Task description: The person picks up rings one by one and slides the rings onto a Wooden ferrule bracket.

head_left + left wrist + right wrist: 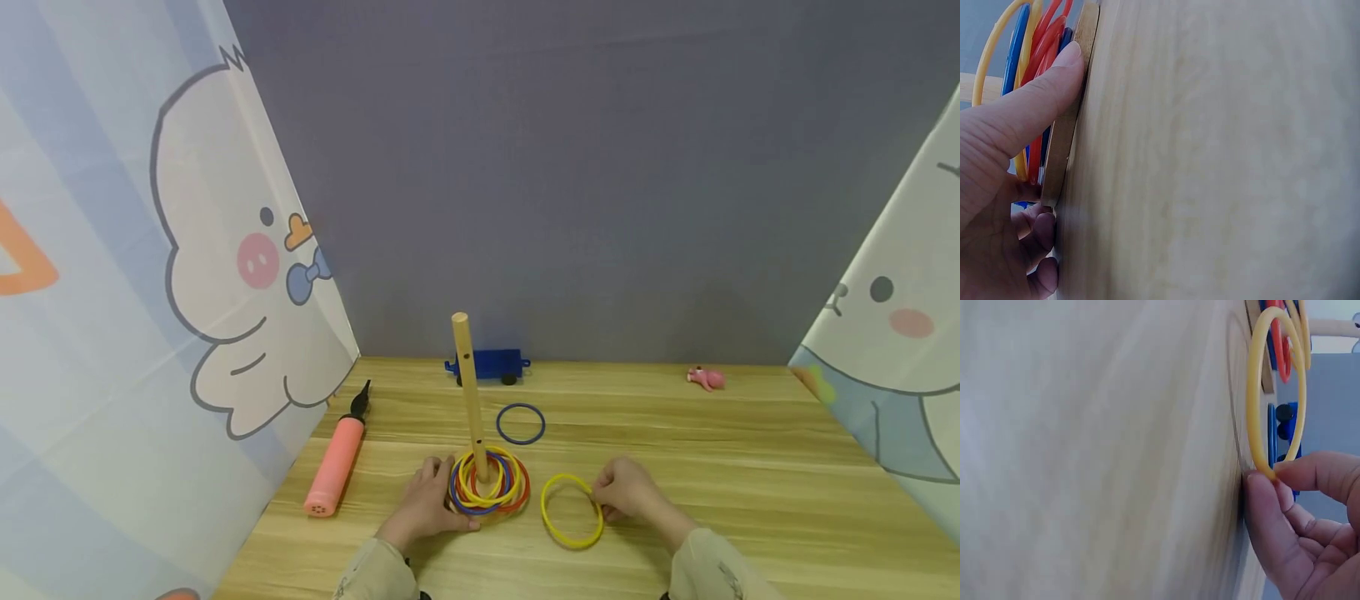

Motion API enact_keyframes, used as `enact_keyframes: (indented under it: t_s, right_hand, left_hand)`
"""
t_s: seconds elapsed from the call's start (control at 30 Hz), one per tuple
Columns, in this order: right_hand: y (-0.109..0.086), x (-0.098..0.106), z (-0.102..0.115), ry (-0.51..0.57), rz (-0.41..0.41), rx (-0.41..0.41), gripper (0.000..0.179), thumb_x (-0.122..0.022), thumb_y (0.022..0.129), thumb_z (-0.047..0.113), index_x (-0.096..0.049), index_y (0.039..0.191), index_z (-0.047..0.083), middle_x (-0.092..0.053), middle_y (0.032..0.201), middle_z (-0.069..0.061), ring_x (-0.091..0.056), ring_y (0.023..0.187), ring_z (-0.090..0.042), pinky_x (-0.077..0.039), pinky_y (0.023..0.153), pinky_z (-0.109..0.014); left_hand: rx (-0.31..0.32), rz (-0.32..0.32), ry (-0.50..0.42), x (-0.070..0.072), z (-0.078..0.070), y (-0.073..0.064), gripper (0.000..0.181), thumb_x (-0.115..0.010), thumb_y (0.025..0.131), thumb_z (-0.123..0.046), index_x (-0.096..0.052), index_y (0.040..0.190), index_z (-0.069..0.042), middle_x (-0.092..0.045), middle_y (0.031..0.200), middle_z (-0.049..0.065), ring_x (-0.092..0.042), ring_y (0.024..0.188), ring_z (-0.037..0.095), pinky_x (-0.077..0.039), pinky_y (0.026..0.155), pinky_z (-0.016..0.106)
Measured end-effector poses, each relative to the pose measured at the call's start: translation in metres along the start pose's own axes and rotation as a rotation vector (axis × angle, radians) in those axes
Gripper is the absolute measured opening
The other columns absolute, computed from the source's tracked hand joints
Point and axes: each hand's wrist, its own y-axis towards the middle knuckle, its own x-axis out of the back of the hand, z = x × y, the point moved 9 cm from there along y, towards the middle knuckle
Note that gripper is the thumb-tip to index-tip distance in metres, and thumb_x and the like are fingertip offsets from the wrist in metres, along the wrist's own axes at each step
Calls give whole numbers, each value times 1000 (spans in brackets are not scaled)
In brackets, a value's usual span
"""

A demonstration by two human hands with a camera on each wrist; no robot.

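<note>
A ring-toss stand with an upright wooden post stands on the table, its post leaning slightly in the head view. Several red, blue and yellow rings lie stacked around the post's foot. My left hand grips the stand's wooden base, thumb on the near edge and fingers on the far side. To the right of the stand, my right hand pinches a yellow ring between thumb and forefinger. That ring is raised off the tabletop, with its shadow beneath it.
A blue ring lies flat behind the stand. Farther back is a blue toy wagon. At the left lies a pink hand pump with a black nozzle. A small pink toy sits at the back right, near the grey backdrop.
</note>
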Motion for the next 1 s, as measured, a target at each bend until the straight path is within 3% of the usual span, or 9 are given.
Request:
enact_keyframes:
  t_s: [0.17,0.43,0.77,1.0]
  right_hand:
    - [-6,-14,2,175,124,7,3,-65,83,-5,-67,83,-7,-62,69,-8,-59,59,-16,-54,54,-31]
    - [-17,-26,18,360,249,30,17,-66,85,-1,-64,97,-13,-66,79,-12,-63,64,-16,-56,61,-31]
    - [-17,-26,50,552,247,58,26,-67,88,4,-61,107,-14,-65,81,-9,-61,67,-12,-55,63,-26]
    - [-19,-21,79,609,227,99,26,-66,89,6,-61,107,-12,-66,86,-9,-62,70,-14,-55,66,-27]
  left_hand:
    - [-6,2,3,-1,0,1,116,-85,64,-59,-35,146,7,-41,124,18,-44,104,31,-38,87,51]
    - [9,13,4,0,0,1,116,-84,64,-59,-34,147,6,-40,126,18,-44,105,32,-38,88,52]
    - [24,18,8,0,0,0,116,-85,64,-58,-34,147,5,-40,126,18,-44,106,32,-37,88,52]
    - [26,19,-11,-1,0,-1,116,-86,63,-56,-34,147,6,-40,126,19,-44,108,34,-36,90,54]
